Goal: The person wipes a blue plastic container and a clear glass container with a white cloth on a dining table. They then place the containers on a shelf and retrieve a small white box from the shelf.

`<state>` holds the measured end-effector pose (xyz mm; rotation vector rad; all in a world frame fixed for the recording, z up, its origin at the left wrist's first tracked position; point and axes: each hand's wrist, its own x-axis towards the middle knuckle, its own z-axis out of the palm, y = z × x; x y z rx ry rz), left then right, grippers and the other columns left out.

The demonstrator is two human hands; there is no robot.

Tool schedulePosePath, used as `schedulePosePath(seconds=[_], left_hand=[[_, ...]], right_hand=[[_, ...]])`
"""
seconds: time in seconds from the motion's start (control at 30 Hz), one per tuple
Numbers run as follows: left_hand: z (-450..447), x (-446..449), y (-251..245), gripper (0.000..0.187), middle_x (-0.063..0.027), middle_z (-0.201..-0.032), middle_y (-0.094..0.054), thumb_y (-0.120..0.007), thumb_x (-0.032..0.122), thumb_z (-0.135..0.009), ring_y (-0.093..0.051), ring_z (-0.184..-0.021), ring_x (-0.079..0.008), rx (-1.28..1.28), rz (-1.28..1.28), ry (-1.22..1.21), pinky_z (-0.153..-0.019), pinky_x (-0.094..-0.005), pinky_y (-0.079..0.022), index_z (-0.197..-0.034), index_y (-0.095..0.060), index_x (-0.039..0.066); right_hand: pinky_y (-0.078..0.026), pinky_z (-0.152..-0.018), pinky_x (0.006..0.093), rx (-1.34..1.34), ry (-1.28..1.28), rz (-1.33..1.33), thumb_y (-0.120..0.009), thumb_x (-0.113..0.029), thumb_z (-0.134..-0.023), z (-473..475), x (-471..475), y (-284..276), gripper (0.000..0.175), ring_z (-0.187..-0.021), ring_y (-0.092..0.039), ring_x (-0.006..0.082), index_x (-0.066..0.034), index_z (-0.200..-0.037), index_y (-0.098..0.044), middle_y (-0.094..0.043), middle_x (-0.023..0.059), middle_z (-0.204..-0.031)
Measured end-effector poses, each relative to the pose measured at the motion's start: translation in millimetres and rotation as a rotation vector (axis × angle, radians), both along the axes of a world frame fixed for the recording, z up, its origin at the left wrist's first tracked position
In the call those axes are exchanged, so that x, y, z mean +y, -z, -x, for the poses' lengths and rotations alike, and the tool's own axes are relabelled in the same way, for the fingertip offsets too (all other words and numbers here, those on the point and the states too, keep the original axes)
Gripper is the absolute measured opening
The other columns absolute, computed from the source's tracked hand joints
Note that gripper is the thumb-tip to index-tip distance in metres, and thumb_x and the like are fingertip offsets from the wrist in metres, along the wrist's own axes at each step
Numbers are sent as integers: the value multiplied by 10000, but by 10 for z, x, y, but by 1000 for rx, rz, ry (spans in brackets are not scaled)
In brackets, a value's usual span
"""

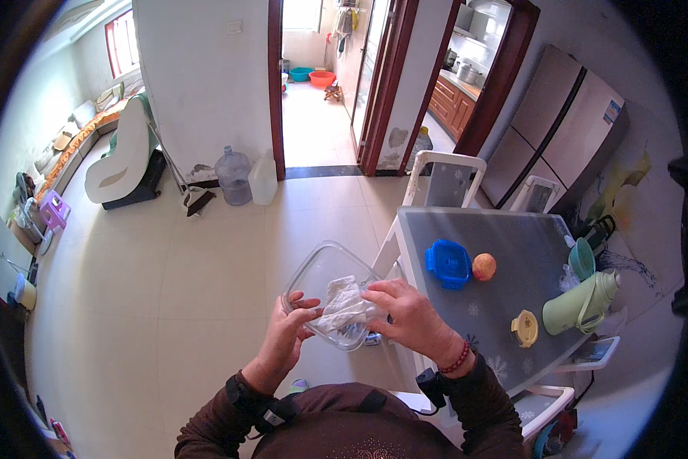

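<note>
A clear rectangular food container (314,265) is held up over the floor, tilted, left of the dining table. My left hand (293,321) grips its near left rim, with the thumb over the edge. Inside the container lies a folded white paper towel or cloth (344,303). My right hand (406,314) has its fingers at the container's right side, pinching the right end of the white piece. Its fingertips are partly hidden behind the clear wall and the towel. On the table sit a blue snap-on lid (450,264) and a reddish apple-like fruit (484,267).
The grey-topped table (493,232) also bears a small yellow lid (525,329), a green thermos flask (579,304) and a green bowl (582,258). White chairs (444,178) stand around it. A broom (197,201) and a large water bottle (233,178) stand by the wall.
</note>
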<state>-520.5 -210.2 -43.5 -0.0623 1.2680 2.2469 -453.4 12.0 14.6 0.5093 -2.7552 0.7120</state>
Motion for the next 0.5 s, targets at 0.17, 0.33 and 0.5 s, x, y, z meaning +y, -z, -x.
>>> schedulePosePath(seconds=[0.17,0.33,0.5], left_hand=[[10,4,7,570,-179,-1163,-485,-600,62,-782,-562,-1036,-265,17,15,16,-797,-376,-497,-1267,-305,8],[-29,24,5,565,-177,-1174,-470,-600,46,-784,-560,-1041,-257,72,28,22,-800,-370,-499,-1266,-309,5],[-79,91,14,555,-198,-1191,-467,-592,54,-783,-553,-1061,-300,208,98,30,-833,-411,-516,-1260,-312,16]], right_hand=[[-473,-884,417,-9,-4,54,-735,-262,-764,-15,-31,-34,438,-1033,-561,328,-13,-1099,-604,-599,168,-1079],[-521,-756,396,11,175,28,-675,-341,-823,56,-83,13,391,-883,-628,315,-16,-1026,-597,-641,160,-884],[-537,-736,365,-216,344,-179,-683,-273,-836,175,-226,195,402,-840,-653,289,0,-1118,-598,-659,194,-938]])
